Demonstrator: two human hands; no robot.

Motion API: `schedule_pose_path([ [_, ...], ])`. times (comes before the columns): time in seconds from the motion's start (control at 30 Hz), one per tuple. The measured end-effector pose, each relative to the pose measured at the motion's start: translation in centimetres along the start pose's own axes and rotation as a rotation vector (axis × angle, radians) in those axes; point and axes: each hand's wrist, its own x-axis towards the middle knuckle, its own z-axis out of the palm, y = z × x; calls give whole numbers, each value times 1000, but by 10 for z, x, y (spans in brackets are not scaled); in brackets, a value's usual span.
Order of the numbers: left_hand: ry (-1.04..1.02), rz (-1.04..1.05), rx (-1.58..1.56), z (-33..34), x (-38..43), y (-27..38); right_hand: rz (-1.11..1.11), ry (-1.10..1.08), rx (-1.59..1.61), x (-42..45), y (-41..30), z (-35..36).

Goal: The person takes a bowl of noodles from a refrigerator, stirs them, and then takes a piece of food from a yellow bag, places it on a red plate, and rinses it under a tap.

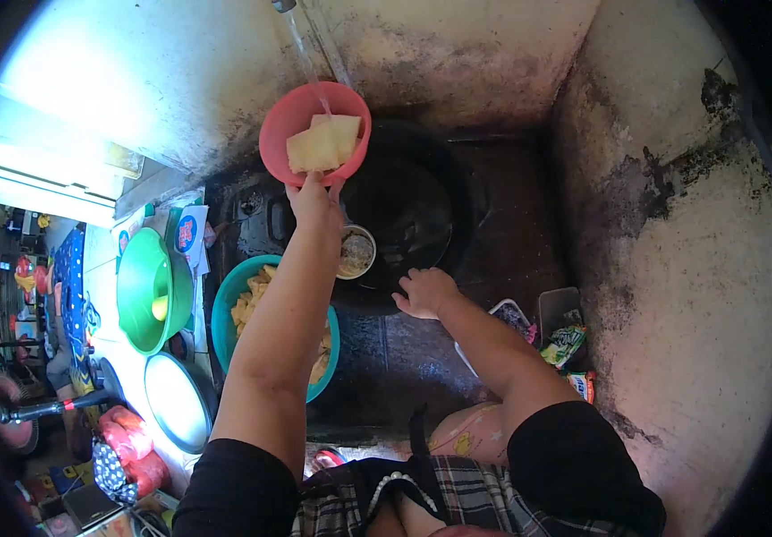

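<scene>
My left hand [317, 200] grips the near rim of a pink plastic bowl [270, 144]. Pale yellow, flat slabs [313, 149] lie in the bowl, and a stream of water [302, 50] falls into it from a tap [283, 5]. My right hand [428, 293] holds nothing, its fingers loosely bent at the near rim of a large dark tub [399, 194]. A small round container [357, 252] sits by the tub's left side, partly behind my left forearm. Below that forearm stands a teal basin [220, 329] with cut yellowish pieces [250, 300].
A green basin [141, 288] and a round metal-looking basin [178, 403] stand at the left. Trays and a green packet [564, 344] lie by the right wall [681, 268]. Red plastic bags [134, 450] are at lower left. Part of another person shows at far left.
</scene>
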Motion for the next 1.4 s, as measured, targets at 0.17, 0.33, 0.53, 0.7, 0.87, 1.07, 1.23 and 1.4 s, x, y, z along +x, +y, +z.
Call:
schedule_pose_path([
  [0.17,63,88,-72,2,-5,-1,2,-15,8,0,0,-1],
  [0.33,19,44,-75,-14,-2,-3,-8,-4,6,-1,0,1],
  [0.53,14,-22,-48,-19,-22,-8,8,-26,6,-1,1,-1],
  [0.7,7,-80,-15,-24,-33,-10,12,-52,-4,-1,-2,-6],
  [0.87,-39,-117,3,-19,-40,-13,24,-43,23,-1,0,-3],
  [1.07,-143,-104,81,-11,-32,-17,17,-32,14,0,1,-1],
  [1.23,-204,-153,169,7,-26,-19,15,-26,10,-1,-1,-3],
  [1.4,-183,-132,152,15,-23,-21,16,-51,4,-2,-1,-5],
])
